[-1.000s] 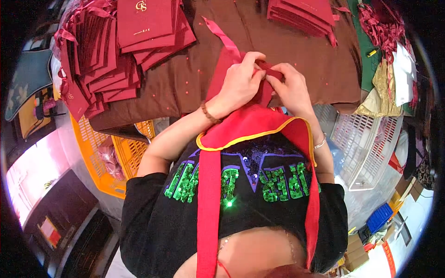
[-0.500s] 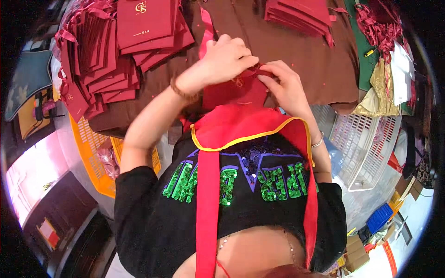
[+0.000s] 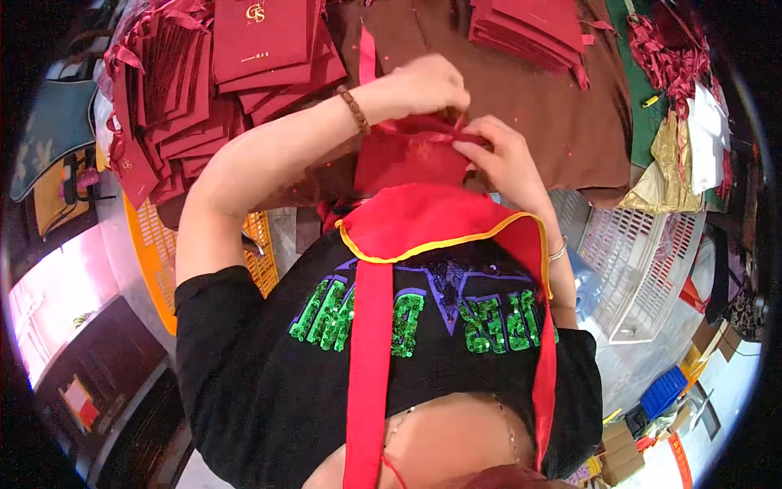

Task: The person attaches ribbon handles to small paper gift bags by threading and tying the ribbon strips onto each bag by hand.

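Observation:
A dark red paper bag [image 3: 405, 165] with a small gold print lies at the near edge of the brown-covered table. My left hand [image 3: 425, 86] is raised over its top edge, fingers curled closed on a thin red ribbon [image 3: 461, 122] that runs to the bag. Thumb and fingers of my right hand [image 3: 498, 150] pinch the ribbon at the bag's top right corner. Whether the ribbon is knotted there is hidden by my fingers. A loose end of red ribbon [image 3: 367, 55] stretches across the cloth behind my left wrist.
Piles of similar red bags [image 3: 265, 37] cover the table's left; another stack [image 3: 529, 28] lies at the far right. Bundled ribbons [image 3: 664, 53] and gold cloth [image 3: 664, 175] lie farther right. An orange crate [image 3: 149, 253] and a white crate [image 3: 639, 269] stand below the table edge.
My left hand has shifted right and turned over into a tighter grip, its elbow swinging out to the left. My right hand stays at the bag's corner. The ribbon is now drawn upward.

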Tool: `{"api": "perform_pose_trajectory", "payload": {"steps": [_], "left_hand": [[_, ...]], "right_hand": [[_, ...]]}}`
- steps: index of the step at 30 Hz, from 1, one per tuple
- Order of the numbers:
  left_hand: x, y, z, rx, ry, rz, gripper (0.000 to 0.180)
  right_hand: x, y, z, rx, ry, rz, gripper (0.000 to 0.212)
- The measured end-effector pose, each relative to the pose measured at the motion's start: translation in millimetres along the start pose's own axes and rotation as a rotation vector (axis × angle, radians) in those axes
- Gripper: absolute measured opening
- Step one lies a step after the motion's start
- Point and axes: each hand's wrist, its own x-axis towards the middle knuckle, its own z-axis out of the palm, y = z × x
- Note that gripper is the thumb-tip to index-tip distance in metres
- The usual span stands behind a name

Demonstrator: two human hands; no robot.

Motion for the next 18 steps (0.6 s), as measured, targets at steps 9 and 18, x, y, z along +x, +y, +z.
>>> {"api": "perform_pose_trajectory", "payload": {"steps": [9,18], "left_hand": [[-7.0,-12.8,-54.3,0.331,0.408,0.39,0.033],[-106.3,-48.4,21.9,0.894,0.345,0.494,0.025]], "right_hand": [[12.1,27.5,-3.0,0.05,-0.066,0.144,0.022],[24.3,24.3,-11.2,0.072,-0.188,0.176,0.02]]}}
